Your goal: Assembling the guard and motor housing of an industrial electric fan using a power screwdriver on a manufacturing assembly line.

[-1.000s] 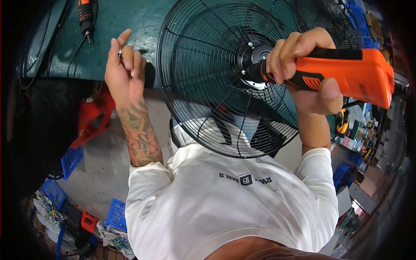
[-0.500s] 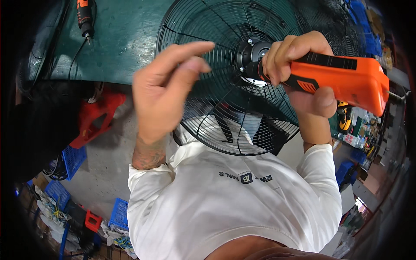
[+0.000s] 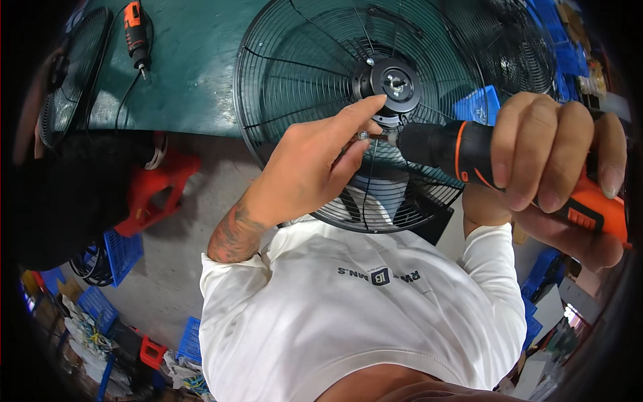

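My right hand point(image 3: 546, 157) is wrapped round an orange and black power screwdriver point(image 3: 439, 149), its bit pointing left. At the tip of the bit is a small screw point(image 3: 363, 135), pinched between the thumb and fingers of my left hand point(image 3: 305, 164). Both hands are over the near part of a round black wire fan guard point(image 3: 288, 100). A dark motor hub point(image 3: 395, 85) with a shaft in its centre sits in the guard's middle, just beyond my left fingertip. The guard overhangs the near edge of a green worktable point(image 3: 194, 87).
A second orange and black power screwdriver point(image 3: 136, 40) with a cord lies at the table's far left. Another fan guard point(image 3: 70, 80) stands left of it. A blue bin point(image 3: 477, 106) shows behind the guard's right side. Below the table are a red stool point(image 3: 161, 194) and blue crates point(image 3: 120, 258).
The screwdriver has moved off the hub, right and toward me, its bit now pointing left. My left hand has moved right and closed on the screw at the bit.
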Available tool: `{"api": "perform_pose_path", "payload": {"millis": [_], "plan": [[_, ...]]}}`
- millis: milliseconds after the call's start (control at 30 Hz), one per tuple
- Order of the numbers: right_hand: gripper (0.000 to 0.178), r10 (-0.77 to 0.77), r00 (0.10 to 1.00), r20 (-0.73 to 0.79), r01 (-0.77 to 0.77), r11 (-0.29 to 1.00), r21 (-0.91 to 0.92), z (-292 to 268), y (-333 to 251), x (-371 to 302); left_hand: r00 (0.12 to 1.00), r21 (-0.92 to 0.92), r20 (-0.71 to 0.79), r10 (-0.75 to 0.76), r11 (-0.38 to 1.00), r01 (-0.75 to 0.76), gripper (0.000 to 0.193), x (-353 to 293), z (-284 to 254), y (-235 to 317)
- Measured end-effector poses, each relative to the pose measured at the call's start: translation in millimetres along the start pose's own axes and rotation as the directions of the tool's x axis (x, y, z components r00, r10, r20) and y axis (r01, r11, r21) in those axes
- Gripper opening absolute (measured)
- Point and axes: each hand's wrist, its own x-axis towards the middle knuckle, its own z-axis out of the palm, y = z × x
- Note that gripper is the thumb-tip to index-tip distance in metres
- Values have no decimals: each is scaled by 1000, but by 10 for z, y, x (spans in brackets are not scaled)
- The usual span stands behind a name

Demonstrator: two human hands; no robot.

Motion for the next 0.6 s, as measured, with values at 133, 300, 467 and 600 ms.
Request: {"api": "perform_pose_path", "payload": {"millis": [133,300,467,600], "plan": [[63,44,999,-27,-45,999,-25,34,-63,-83,999,-5,23,43,999,-43,60,-4,56,30],[62,45,994,-99,-46,999,-11,87,-64,-189,998,25,52,36,999,-38,59,-1,100,65],[61,54,996,-70,-54,999,0,63,-76,-240,997,65,72,-6,998,1,60,-1,134,103],[59,75,995,-66,-76,997,-2,66,-90,-269,994,38,108,-25,999,21,61,-2,154,104]]}}
